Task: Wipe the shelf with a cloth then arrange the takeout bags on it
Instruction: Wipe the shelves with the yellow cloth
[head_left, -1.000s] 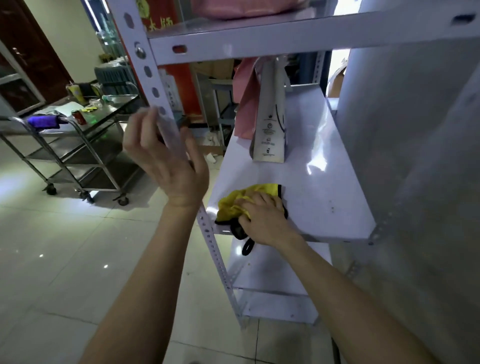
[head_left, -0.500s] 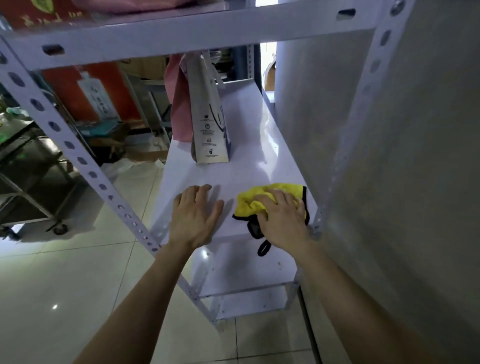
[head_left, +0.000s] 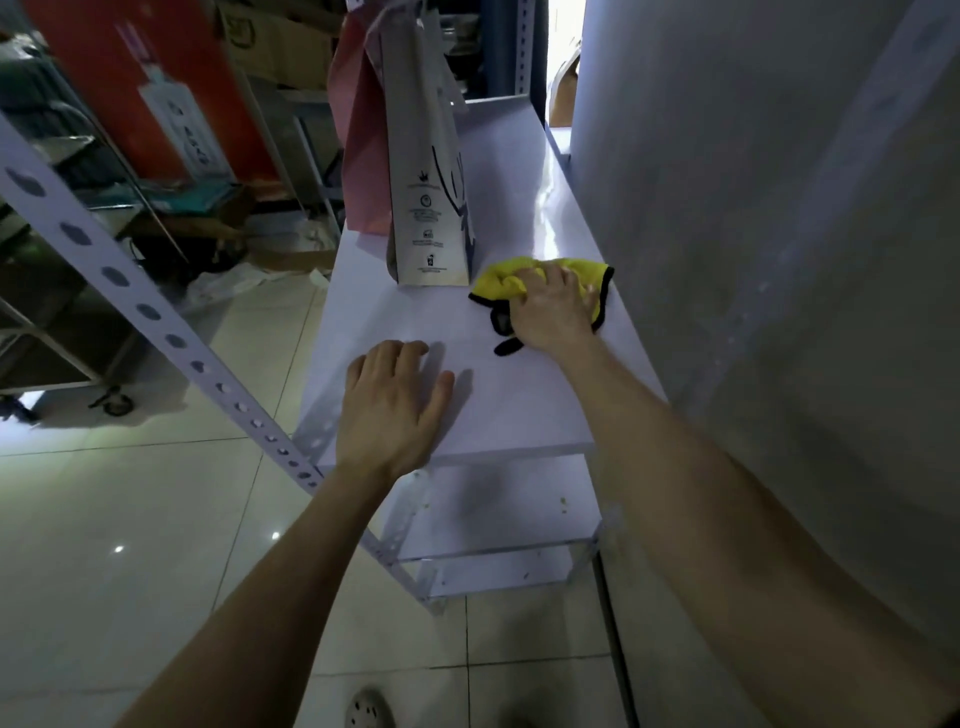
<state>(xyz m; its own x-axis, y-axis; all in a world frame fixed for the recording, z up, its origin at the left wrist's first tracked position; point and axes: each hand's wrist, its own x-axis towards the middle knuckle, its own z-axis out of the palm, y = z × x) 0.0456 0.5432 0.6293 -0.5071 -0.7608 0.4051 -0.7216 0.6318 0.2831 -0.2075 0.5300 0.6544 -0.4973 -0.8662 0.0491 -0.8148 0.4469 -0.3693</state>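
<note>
Two bare hands work a white shelf (head_left: 519, 410) in a dim storeroom. The right hand (head_left: 553, 306) has its grip clamped on a bunched yellow cloth (head_left: 501, 280) with black trim. Its fingers curl over the cloth and press it to the board near the right edge, just beside the foot of a white bag (head_left: 431, 208). A pink bag (head_left: 363, 156) stands upright behind the white one, touching it. The left hand (head_left: 395, 410) holds nothing, its grip apart, palm flat on the shelf's near left part with the fingers straight. A perforated post (head_left: 130, 291) slants down at left, and a lower shelf (head_left: 498, 509) shows beneath. A grey wall (head_left: 779, 260) runs along the right. Glossy pale tiles cover the floor (head_left: 130, 519). A wheeled metal cart (head_left: 36, 358), a red box (head_left: 156, 78) and cardboard boxes (head_left: 280, 47) crowd the background.
</note>
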